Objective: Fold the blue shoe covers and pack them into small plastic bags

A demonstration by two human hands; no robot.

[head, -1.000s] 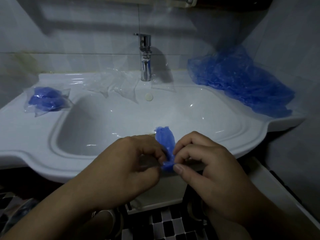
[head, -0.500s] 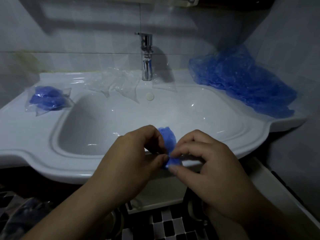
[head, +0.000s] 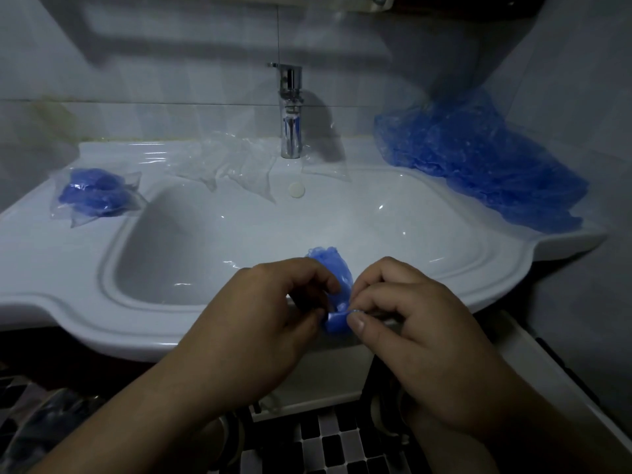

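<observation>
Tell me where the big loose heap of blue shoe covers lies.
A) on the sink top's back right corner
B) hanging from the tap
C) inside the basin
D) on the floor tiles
A: the heap of blue shoe covers sits on the sink top at the back right, to the right of the tap; the left side holds only a small packed bag.

Blue is seen on the shoe cover (head: pixel 333 268), the pile (head: pixel 478 165) and inside the packed bag (head: pixel 95 193); the sink (head: pixel 51 261) is coloured white, the floor (head: pixel 328 449) checked black-and-white.
</observation>
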